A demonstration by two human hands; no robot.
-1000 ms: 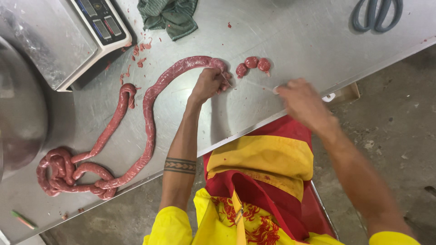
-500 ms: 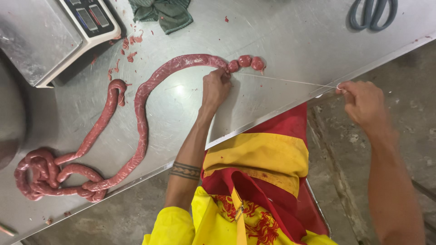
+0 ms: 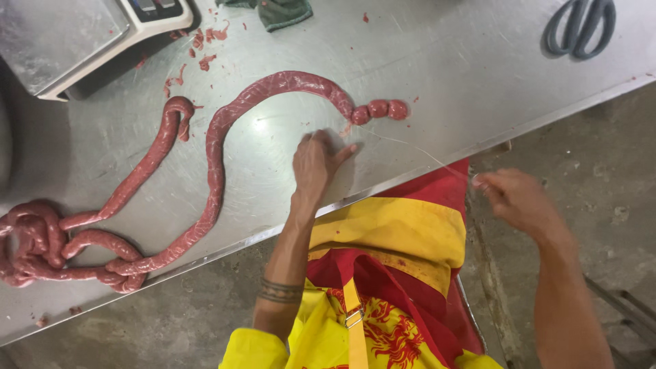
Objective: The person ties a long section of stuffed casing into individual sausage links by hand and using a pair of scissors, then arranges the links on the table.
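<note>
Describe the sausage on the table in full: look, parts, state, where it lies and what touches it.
The sausage is one long, reddish-pink raw rope in a glossy casing, lying on the steel table. Its right end is tied off into three small round links. From there it arcs left, runs down toward the table's near edge, then loops into a tangled coil at far left. A thin string leads from near the links to the right hand. The left hand rests on the table just below the links, apparently not touching them.

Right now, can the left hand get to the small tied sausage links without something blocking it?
Probably yes. The left hand rests on the steel table just below the tied links, with only bare metal between them. The right hand is off the table edge, pulling a thin string.
</note>
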